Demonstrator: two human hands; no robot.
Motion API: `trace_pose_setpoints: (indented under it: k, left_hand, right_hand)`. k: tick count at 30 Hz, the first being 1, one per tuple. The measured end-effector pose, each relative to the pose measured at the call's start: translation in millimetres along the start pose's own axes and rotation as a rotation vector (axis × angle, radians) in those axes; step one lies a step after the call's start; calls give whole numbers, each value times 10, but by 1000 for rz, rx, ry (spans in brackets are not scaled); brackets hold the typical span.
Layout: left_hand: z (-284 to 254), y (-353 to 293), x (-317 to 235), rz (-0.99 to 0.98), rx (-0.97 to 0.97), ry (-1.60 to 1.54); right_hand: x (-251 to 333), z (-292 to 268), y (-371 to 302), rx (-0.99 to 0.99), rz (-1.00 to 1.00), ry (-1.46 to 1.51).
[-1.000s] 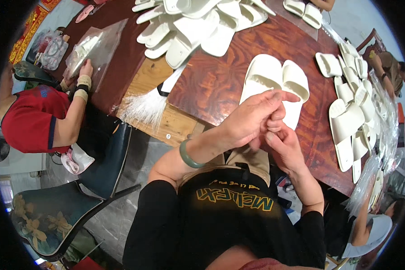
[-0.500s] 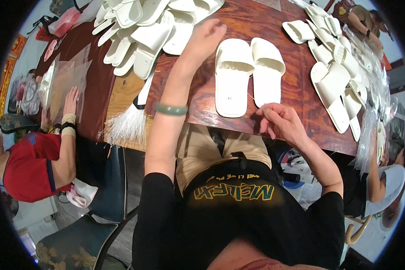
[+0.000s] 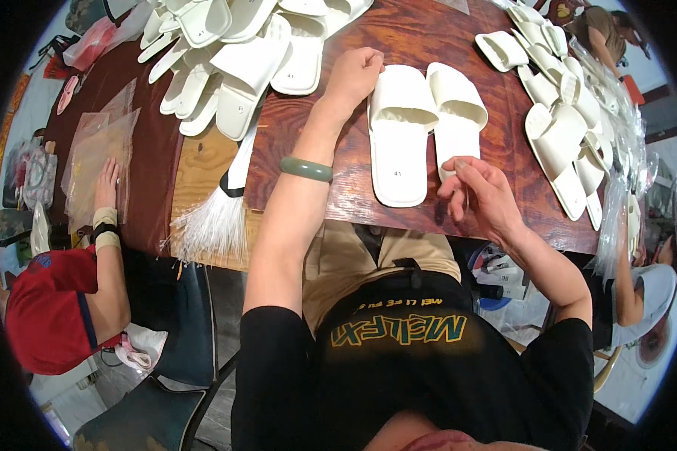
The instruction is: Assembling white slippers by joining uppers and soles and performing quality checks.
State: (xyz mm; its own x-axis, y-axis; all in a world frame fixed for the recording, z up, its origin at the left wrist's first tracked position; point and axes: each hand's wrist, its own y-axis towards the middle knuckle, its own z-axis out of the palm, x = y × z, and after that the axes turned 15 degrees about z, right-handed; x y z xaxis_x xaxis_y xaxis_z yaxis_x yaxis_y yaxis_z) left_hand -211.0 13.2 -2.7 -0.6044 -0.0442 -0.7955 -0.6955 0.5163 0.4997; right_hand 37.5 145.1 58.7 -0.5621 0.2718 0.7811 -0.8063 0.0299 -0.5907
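slide slipper pair, laid flat on the wooden table (image 3: 350, 188), hands at opposite ends.
the left slipper (image 3: 400, 146) and right slipper (image 3: 456, 137) lay side by side; each long axis ran 12 to 6 o'clock, toe to 12, heel to 6. the left hand (image 3: 356, 77), at the left slipper's 11 o'clock, had curled fingers; whether it gripped anything could not be told. the right hand (image 3: 480, 189) covered the right slipper's heel at 6 o'clock, thumb and forefinger drawn together; grip or contact could not be confirmed. step in hand: apparently positioning or checking the pair. the next move probably called for a firm hold at toe and heel.
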Motion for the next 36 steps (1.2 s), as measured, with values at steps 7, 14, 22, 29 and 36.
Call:
trace_pose_setpoints:
  k: [7, 14, 22, 29, 36]
  left_hand:
    - [27, 1, -40, 11, -9, 71]
    - [29, -21, 47, 32, 4, 67]
    - [-15, 30, 107, -175, -108, -49]
    - [-94, 30, 135, -190, -132, -50]
    - [-127, -25, 96, -240, -171, -138]
  right_hand:
    - [24, -2, -70, -109, 50, -26]
    - [-21, 220, 102, -47, 162, 317]
    - [-153, 563, 307, 207, 135, 839]
    - [-257, 530, 200, 287, 185, 1006]
    - [-104, 648, 712, 256, 93, 957]
